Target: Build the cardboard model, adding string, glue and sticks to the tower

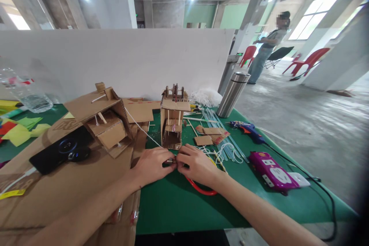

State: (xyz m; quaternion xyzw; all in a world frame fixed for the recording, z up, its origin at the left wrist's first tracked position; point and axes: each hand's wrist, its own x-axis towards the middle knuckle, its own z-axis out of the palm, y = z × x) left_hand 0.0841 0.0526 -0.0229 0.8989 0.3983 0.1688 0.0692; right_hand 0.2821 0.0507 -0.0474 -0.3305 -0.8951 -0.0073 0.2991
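My left hand (153,164) and my right hand (198,164) meet fingertip to fingertip above the green tabletop, both pinched closed. A taut white string (141,125) runs from the cardboard house model (111,123) on the left down to my left fingers. Something small and dark sits between the fingertips, too covered to name. Just beyond the hands stands a cardboard tower (172,121) with thin sticks inside and upright pieces on its roof. A red curved handle or loop (201,190) lies partly under my right hand.
Right of the tower lie cardboard scraps (211,135) and clear glue sticks (230,150). A steel flask (233,94), a blue glue gun (248,130) and a purple power strip (272,171) stand further right. At left are a phone (59,150) and flat cardboard (86,188). A person (266,50) stands beyond.
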